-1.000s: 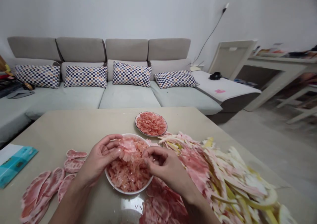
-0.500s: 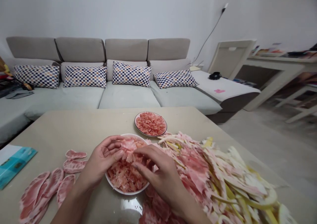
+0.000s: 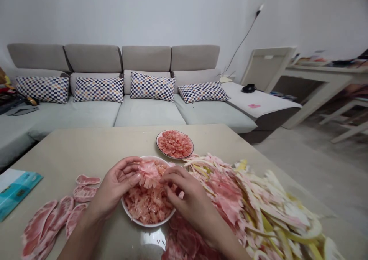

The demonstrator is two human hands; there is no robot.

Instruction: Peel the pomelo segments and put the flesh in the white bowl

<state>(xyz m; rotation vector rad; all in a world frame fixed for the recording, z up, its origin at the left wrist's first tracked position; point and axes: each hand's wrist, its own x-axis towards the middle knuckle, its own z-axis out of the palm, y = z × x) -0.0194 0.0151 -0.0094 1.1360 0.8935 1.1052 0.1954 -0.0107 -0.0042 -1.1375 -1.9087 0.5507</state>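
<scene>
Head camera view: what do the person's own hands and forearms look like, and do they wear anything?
The left hand and right hand are bare and ungloved; the left forearm and right forearm show no sleeve, watch or bracelet.

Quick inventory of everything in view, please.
Round white bowl: 1, white, near table edge, full of pink pomelo flesh
Round white plate: 1, white, beyond bowl, heaped with pink pulp
Peeled pomelo segments: several, pink, left of bowl
Pomelo peel heap: 1, pink, white and yellow, right of bowl
Membrane pile: 1, pink, before bowl
Flat packet: 1, teal and white, table's left edge
Beige table: 1, beige, under these
Fabric sofa: 1, grey, beyond table
Checked cushions: 4, navy, white and orange, on sofa
Left hand: 1, bare, on pink flesh in bowl
Right hand: 1, bare, on pink flesh in bowl
</scene>
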